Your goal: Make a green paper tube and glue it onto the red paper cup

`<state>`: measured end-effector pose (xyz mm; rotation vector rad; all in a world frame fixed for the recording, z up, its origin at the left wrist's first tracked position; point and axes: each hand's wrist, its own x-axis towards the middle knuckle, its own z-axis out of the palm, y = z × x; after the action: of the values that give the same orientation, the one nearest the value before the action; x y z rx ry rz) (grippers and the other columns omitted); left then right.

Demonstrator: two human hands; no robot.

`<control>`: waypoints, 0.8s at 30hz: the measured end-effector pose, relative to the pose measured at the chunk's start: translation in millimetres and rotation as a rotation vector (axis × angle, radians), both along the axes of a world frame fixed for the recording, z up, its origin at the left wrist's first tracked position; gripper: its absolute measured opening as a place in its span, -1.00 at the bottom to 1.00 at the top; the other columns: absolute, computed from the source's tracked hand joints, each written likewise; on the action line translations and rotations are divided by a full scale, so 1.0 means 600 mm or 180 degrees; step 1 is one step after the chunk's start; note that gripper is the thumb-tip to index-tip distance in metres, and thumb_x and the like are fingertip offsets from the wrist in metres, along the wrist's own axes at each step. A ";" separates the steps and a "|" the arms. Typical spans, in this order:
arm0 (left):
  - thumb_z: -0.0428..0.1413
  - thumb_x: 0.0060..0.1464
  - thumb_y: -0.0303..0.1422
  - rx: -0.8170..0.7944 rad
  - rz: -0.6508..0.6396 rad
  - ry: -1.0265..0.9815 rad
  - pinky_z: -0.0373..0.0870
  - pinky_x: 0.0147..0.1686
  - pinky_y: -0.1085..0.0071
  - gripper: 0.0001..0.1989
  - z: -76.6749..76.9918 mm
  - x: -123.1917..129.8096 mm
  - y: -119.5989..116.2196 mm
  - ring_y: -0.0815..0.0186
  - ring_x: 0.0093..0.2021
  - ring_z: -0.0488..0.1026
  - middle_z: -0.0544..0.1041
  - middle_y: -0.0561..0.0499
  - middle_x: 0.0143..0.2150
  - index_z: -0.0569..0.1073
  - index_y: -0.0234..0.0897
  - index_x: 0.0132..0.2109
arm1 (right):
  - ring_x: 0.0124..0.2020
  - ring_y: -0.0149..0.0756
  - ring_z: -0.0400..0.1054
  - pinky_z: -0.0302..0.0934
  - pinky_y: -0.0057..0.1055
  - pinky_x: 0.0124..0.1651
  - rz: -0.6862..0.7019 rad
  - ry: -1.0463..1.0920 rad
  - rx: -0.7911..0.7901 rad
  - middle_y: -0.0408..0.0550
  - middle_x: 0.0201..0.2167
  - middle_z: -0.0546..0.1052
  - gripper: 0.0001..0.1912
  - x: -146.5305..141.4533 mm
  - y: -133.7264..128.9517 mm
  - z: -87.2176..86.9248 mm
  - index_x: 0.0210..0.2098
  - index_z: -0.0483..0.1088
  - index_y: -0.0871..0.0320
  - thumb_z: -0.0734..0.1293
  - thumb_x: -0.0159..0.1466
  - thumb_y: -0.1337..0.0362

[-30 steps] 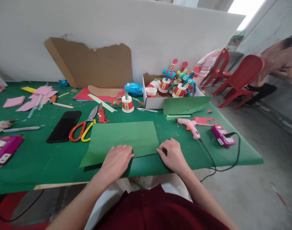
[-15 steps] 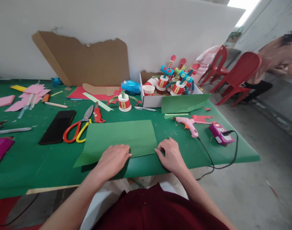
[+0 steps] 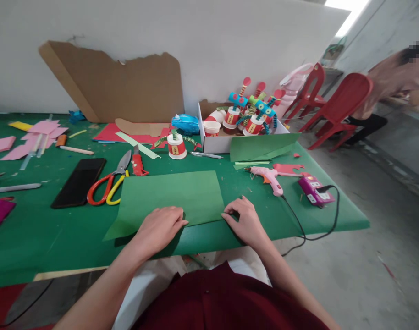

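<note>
A sheet of green paper lies on the green tabletop in front of me, its near left corner lifted a little. My left hand rests over its near edge with the fingers curled together and thumb and forefinger at the edge. At the near right corner of the sheet, my right hand is closed, thumb and forefinger pinching the paper. Just left of the sheet lie scissors with red and yellow handles, beside a red utility knife. The undersides of both hands are hidden.
A paper-cup figure stands behind the sheet. The white box holds several such figures. To the right lie a pink glue gun and a purple box with a cord. A black phone lies left. A person sits at far right.
The view has shifted slightly, so everything appears a little further left. Both hands keep nearly the same place on the green paper.
</note>
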<state>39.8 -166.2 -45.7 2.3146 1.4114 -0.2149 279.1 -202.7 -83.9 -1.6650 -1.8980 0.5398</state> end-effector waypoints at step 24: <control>-0.04 0.22 -0.24 -0.0157 0.0093 -0.0326 0.10 -0.38 0.39 -0.73 -0.003 -0.006 -0.001 0.25 -0.33 0.41 0.51 0.03 -0.34 0.35 -0.22 -0.42 | -0.25 -0.26 0.38 -0.14 0.10 0.26 0.0186 -0.0059 -0.0222 -0.13 -0.41 0.51 -0.87 0.003 -0.002 0.013 -0.52 0.41 0.12 0.38 0.16 0.32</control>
<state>36.1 -167.0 -47.6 2.2307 1.3734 -0.1195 280.6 -203.9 -76.3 -1.6677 -1.9671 0.6225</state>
